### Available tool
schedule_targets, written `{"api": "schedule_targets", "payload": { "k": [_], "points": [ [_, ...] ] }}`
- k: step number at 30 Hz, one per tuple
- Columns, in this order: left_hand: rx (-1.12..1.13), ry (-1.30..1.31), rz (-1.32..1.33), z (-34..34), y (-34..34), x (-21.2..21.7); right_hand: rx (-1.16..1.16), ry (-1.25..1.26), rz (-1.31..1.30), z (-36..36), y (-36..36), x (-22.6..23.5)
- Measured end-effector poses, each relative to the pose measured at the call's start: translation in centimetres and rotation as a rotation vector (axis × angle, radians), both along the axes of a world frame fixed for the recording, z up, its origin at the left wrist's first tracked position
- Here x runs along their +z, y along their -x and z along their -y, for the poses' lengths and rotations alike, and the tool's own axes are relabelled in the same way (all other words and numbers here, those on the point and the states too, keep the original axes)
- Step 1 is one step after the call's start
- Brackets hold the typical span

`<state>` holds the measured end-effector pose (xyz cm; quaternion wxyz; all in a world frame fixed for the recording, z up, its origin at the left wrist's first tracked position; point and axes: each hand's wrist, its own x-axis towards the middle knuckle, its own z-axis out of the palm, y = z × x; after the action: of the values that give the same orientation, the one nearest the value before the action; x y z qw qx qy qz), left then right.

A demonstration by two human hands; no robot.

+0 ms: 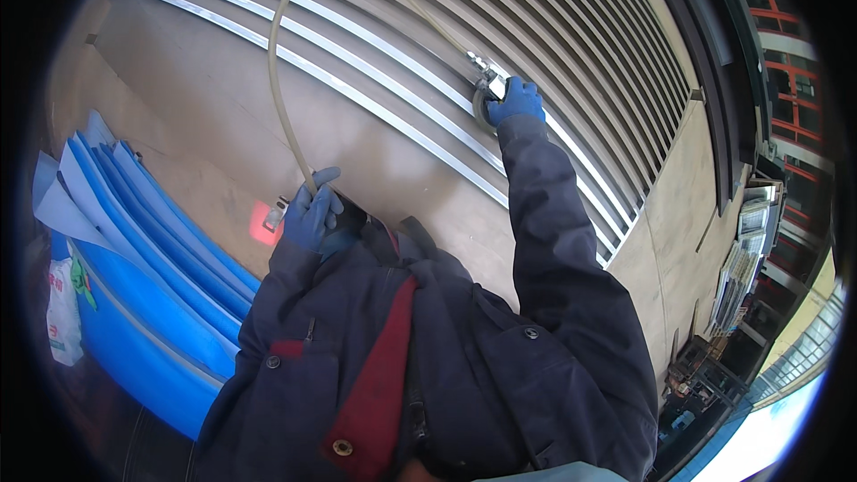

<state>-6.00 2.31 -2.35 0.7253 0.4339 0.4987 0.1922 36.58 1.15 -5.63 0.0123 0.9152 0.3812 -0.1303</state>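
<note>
My right hand (519,103), in a blue glove, grips a hose-fed disc sander (494,82) with a metal body. Its round disc rests on or just above the shiny metal bars (393,78), which lie side by side in long rows. From the sander a pale yellow hose (275,45) arcs up and leftward, then drops to my left hand (312,212). That hand, also gloved in blue, is closed round the hose in front of my body, at the near side of the table.
Darker bars (571,45) fill the far side of the tan table (192,120). Blue sheets (152,214) stand stacked at the left, near a white bag (62,311). A small metal fitting (276,214) lies by a red patch. Stacked panels (739,272) stand at the right.
</note>
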Motion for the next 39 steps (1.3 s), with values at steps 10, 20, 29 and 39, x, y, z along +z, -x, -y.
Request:
{"api": "schedule_targets", "payload": {
  "k": [10,20,29,39],
  "points": [
    [0.055,0.026,0.072,0.6,0.7,-0.9,-0.041,-0.013,0.038,-1.4,1.3,-1.3],
    [-0.069,0.067,0.059,-1.1,0.4,-0.7,-0.258,0.054,0.015,5.0,-2.1,0.3],
    [-0.181,0.075,0.062,-1.3,-0.1,0.1,-0.362,0.038,0.036,6.7,-1.9,0.3],
    [-0.185,-0.047,0.063,-2.9,1.7,-2.8,-0.258,0.035,-0.121,-1.7,2.1,1.6]
  ]
}}
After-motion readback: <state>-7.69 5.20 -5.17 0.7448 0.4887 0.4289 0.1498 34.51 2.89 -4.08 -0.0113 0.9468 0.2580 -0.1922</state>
